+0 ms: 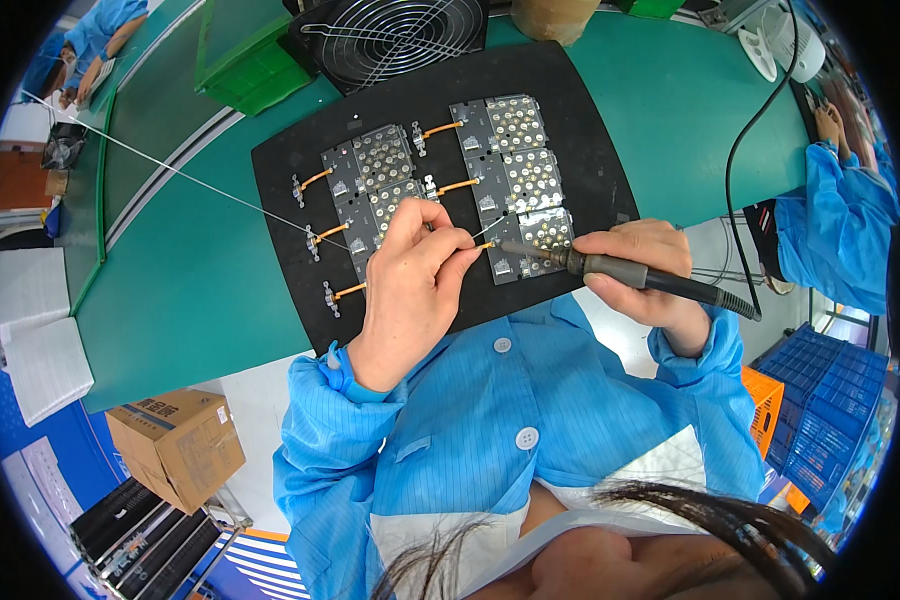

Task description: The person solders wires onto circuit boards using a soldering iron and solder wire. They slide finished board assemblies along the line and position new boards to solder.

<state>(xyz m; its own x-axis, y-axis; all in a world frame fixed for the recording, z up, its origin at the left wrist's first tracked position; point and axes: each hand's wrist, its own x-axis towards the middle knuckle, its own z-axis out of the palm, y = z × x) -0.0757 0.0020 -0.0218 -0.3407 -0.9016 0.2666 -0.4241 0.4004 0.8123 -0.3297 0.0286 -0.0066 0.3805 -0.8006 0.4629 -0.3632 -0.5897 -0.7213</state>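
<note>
My right hand (660, 262) is wrapped round the dark handle of a soldering iron (620, 272), whose tip points left at the nearest of the right-hand circuit boards (504, 262). My left hand (410, 290) is closed in a pinch on a thin solder wire (492, 226), its end at that board's left edge. A short orange cable (487, 245) shows beside the fingertips; whether they also grip it is hidden. The left column of grey boards (342, 178) lies partly under my left hand. Other orange cables (457, 187) with small metal connectors stick out leftward from the boards.
A black mat (585, 130) lies under the boards on the green table (670, 130). Beyond it stand a fan with a wire guard (395, 45) and a green bin (255, 80). The iron's black cord (732, 170) loops at right. Co-workers' blue sleeves (835, 230) show at both sides.
</note>
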